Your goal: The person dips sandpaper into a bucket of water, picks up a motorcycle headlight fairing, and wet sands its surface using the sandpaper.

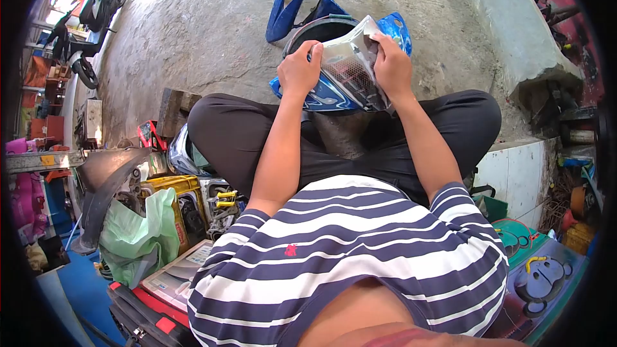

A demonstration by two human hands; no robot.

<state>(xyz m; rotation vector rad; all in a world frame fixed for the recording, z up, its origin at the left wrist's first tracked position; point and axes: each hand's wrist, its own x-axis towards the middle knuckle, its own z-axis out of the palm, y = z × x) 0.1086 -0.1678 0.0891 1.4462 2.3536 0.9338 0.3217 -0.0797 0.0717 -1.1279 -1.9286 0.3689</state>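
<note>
Between my hands is a whitish, partly see-through sheet (352, 58) with a mesh-like patch, held at its upper edge over a blue plastic part (331, 95) and a round dark container (321, 29). My left hand (301, 69) is closed at the sheet's left edge, thumb against curled fingers. At the upper right corner my right hand (393, 67) pinches the sheet. Another blue piece (396, 31) shows behind my right hand. What lies under the sheet is mostly hidden.
A blue curved frame (283, 13) lies on the concrete floor (186, 32) beyond the container. To the left are a green plastic bag (144, 234), a yellow crate (173, 183) and a black toolbox (144, 315). Motorbikes (96, 6) stand farther back; a tiled block (514, 177) is at right.
</note>
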